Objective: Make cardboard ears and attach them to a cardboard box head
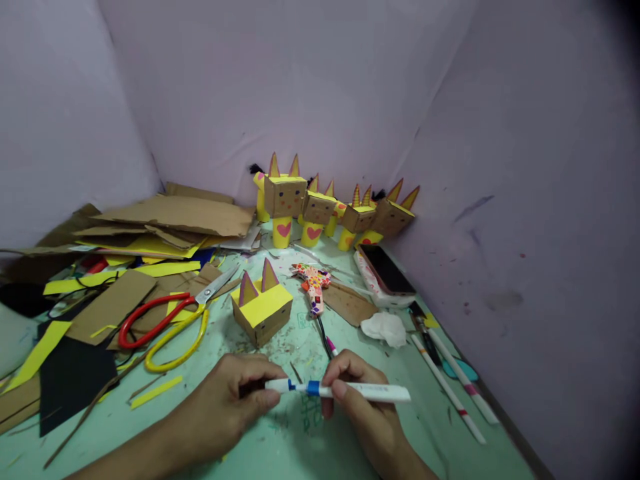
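Between the thumb and fingers of my left hand (240, 393) is the white cap (277, 385) of a marker. My right hand (363, 403) grips the white marker (383, 393) by its blue-banded front part. Cap and marker line up, with the pale tip showing in the small gap between them. Just beyond my hands sits a cardboard box head (263, 313) with a yellow top and two pointed ears. A floral glue gun (315, 287) lies to its right, its dark cord running toward my right hand.
Red-and-yellow scissors (195, 310) lie at the left among paper scraps and stacked cardboard (175, 213). Several eared cardboard figures (285, 200) stand at the back. A phone (387, 269), crumpled white tissue (384, 329) and white sticks (447, 387) are on the right by the wall.
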Demonstrator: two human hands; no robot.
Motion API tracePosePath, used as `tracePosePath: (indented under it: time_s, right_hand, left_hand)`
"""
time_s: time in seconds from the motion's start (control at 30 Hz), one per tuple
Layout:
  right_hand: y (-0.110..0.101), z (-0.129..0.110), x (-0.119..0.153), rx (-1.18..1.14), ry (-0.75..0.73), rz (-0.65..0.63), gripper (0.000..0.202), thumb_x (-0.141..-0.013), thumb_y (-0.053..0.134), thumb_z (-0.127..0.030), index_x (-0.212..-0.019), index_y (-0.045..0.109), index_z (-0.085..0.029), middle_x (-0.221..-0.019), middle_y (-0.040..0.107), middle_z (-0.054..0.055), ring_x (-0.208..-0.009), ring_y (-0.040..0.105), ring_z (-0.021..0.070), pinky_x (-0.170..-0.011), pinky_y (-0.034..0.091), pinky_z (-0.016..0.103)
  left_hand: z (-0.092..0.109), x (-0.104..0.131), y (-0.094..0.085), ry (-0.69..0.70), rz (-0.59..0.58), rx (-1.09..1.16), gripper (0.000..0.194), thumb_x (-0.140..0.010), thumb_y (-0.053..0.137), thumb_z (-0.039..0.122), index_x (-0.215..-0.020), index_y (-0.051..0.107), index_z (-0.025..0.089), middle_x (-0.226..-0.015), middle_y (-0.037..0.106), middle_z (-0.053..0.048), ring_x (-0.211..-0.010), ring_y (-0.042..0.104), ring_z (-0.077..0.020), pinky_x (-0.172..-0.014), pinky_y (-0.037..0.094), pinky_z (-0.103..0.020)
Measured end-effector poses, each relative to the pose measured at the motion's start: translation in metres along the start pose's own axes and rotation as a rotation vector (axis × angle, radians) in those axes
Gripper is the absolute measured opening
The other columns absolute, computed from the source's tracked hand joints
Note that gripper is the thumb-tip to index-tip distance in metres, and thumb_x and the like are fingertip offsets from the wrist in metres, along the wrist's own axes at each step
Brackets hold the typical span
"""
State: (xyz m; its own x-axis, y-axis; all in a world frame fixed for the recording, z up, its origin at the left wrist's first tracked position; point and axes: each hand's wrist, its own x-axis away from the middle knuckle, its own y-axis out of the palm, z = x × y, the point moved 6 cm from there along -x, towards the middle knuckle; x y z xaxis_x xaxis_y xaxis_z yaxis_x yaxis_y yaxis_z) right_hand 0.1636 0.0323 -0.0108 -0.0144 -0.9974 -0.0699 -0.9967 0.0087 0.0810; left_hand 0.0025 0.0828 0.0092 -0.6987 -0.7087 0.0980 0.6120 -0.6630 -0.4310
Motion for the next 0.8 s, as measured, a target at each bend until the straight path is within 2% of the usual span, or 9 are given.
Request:
tracePosePath:
  time_s: [0.1, 0.2, 0.3, 0.4, 0.53, 0.7, 0.8]
  right_hand:
    - [-0.001, 0.002, -0.001, -0.054, 0.006, 0.027, 0.026, -0.077, 0.064, -0.043, -0.071, 0.064, -0.018, -0.053, 0.064, 0.0, -0.052, 0.057, 0.0129, -0.052, 0.041, 0.021]
    - [-0.004, 0.001, -0.002, -0.132, -0.003, 0.074, 0.027, -0.076, 0.065, -0.044, -0.07, 0.064, -0.018, -0.051, 0.063, -0.001, -0.05, 0.056, 0.0118, -0.051, 0.04, 0.021]
    - [-0.005, -0.001, -0.002, -0.153, -0.026, 0.095, 0.026, -0.077, 0.066, -0.042, -0.071, 0.065, -0.017, -0.052, 0.063, -0.001, -0.05, 0.055, 0.011, -0.053, 0.039, 0.02]
    - [-0.004, -0.002, -0.003, -0.16, -0.043, 0.083, 0.025, -0.078, 0.065, -0.042, -0.071, 0.065, -0.017, -0.053, 0.063, -0.001, -0.051, 0.055, 0.0105, -0.053, 0.039, 0.02]
    - [-0.004, 0.0, -0.003, -0.176, -0.04, 0.087, 0.026, -0.077, 0.065, -0.042, -0.07, 0.065, -0.017, -0.051, 0.063, -0.002, -0.048, 0.054, 0.0099, -0.051, 0.037, 0.02]
    - [-0.006, 0.0, 0.0, -0.155, -0.049, 0.089, 0.025, -0.077, 0.065, -0.042, -0.071, 0.066, -0.018, -0.051, 0.064, -0.001, -0.049, 0.055, 0.0105, -0.05, 0.037, 0.02]
    - [-0.006, 0.0, 0.001, -0.13, -0.054, 0.084, 0.025, -0.077, 0.065, -0.042, -0.071, 0.066, -0.018, -0.051, 0.064, -0.001, -0.049, 0.055, 0.0109, -0.05, 0.038, 0.02]
  left_hand:
    - [-0.002, 0.002, 0.002, 0.007, 0.017, 0.017, 0.028, -0.082, 0.051, 0.036, -0.081, 0.069, 0.014, -0.074, 0.063, -0.004, -0.071, 0.054, -0.0173, -0.063, 0.039, -0.025]
    - [-0.011, 0.003, 0.004, -0.058, 0.043, 0.151, 0.027, -0.081, 0.054, 0.038, -0.081, 0.066, 0.015, -0.066, 0.059, -0.001, -0.059, 0.05, -0.013, -0.053, 0.037, -0.022]
    - [-0.021, 0.003, 0.009, -0.132, 0.041, 0.409, 0.036, -0.079, 0.057, 0.045, -0.1, 0.058, 0.016, -0.063, 0.058, 0.002, -0.043, 0.046, -0.0082, -0.04, 0.033, -0.019]
    - [-0.027, 0.001, 0.018, -0.166, -0.029, 0.622, 0.053, -0.075, 0.06, 0.054, -0.112, 0.052, 0.017, -0.061, 0.063, 0.001, -0.036, 0.049, -0.0086, -0.034, 0.034, -0.017]
    - [-0.03, -0.002, 0.027, -0.209, -0.105, 0.791, 0.046, -0.069, 0.068, 0.056, -0.09, 0.054, 0.018, -0.06, 0.067, -0.002, -0.037, 0.055, -0.0108, -0.032, 0.038, -0.016]
    - [-0.028, -0.005, 0.016, -0.22, 0.097, 0.793, 0.039, -0.062, 0.076, 0.048, -0.068, 0.055, 0.015, -0.066, 0.069, -0.005, -0.045, 0.057, -0.011, -0.035, 0.04, -0.017]
    - [-0.028, -0.005, 0.009, -0.244, 0.167, 0.715, 0.043, -0.059, 0.077, 0.051, -0.067, 0.06, 0.013, -0.058, 0.067, -0.005, -0.039, 0.045, -0.0059, -0.035, 0.033, -0.015]
